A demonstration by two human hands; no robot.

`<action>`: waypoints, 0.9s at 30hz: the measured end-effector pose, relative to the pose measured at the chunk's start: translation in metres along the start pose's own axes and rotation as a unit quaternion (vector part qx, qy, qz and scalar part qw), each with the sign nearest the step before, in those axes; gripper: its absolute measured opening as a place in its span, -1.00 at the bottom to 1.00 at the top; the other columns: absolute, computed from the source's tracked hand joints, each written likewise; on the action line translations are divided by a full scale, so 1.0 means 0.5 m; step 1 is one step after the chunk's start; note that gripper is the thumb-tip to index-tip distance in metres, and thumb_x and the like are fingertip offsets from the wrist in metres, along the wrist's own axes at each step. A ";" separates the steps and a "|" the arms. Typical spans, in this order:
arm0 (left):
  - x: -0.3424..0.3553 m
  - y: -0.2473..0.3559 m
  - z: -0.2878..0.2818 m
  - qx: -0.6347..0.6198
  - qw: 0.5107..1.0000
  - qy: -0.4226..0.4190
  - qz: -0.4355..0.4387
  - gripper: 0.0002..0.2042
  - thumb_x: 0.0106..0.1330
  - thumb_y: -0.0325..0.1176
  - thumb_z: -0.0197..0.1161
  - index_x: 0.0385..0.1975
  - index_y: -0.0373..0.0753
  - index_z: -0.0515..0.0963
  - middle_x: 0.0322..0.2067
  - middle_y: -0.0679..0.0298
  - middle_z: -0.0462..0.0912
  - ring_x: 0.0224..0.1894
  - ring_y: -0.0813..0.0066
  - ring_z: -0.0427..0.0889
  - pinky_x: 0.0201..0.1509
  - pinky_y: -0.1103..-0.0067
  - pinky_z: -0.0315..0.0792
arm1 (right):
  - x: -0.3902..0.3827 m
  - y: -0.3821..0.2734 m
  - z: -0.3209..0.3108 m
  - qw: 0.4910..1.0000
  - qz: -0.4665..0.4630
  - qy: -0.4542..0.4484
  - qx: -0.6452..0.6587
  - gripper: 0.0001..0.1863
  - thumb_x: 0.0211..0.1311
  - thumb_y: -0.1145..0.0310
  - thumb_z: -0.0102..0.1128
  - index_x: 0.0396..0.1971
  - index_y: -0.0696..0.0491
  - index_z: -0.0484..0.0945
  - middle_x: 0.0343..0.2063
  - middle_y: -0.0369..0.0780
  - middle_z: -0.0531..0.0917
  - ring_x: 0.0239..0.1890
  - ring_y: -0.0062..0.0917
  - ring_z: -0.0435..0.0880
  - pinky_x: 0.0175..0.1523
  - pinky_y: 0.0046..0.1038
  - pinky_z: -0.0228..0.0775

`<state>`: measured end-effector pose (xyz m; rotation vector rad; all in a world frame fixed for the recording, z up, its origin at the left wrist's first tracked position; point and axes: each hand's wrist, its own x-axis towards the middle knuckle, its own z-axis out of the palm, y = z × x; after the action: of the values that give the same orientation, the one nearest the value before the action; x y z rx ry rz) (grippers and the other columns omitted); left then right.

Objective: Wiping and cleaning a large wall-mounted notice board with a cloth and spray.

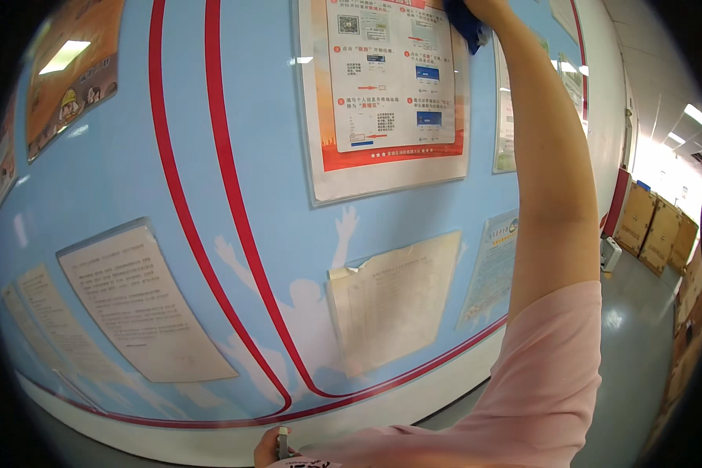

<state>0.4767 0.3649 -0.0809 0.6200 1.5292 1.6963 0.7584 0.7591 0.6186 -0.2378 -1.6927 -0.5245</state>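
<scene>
My right hand (487,9) is raised to the top edge of the view, closed on a dark blue cloth (468,27) against the upper part of a laminated red-bordered poster (390,93) on the light blue wall board (265,156). My bare forearm and pink short sleeve run down the right of the view. My left hand (267,446) is low at the bottom centre, fingers wrapped round a small grey upright object (282,441), whose kind I cannot make out.
More sheets and posters (144,300) hang on the board, which has red stripes. To the right a grey floor (624,343) runs along a corridor, with stacked cardboard boxes (655,230) and a small pale object (610,257) near the wall.
</scene>
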 end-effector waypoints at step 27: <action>-0.085 0.109 0.182 0.309 0.894 -0.319 0.068 -0.62 0.30 -0.29 0.30 0.11 -0.12 0.49 -0.35 0.32 0.55 -0.32 0.65 0.55 -0.24 0.66 0.43 | -0.958 -0.169 -0.036 0.967 -0.038 -0.121 -0.222 -0.64 0.12 0.45 0.11 -0.06 0.06 0.66 0.15 -0.23 0.57 0.15 -0.40 0.56 0.16 -0.30 0.31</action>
<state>0.5610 0.3867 -0.0067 1.4749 1.5183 0.8984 0.8297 0.7408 0.1376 -0.5835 -1.8082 -0.9646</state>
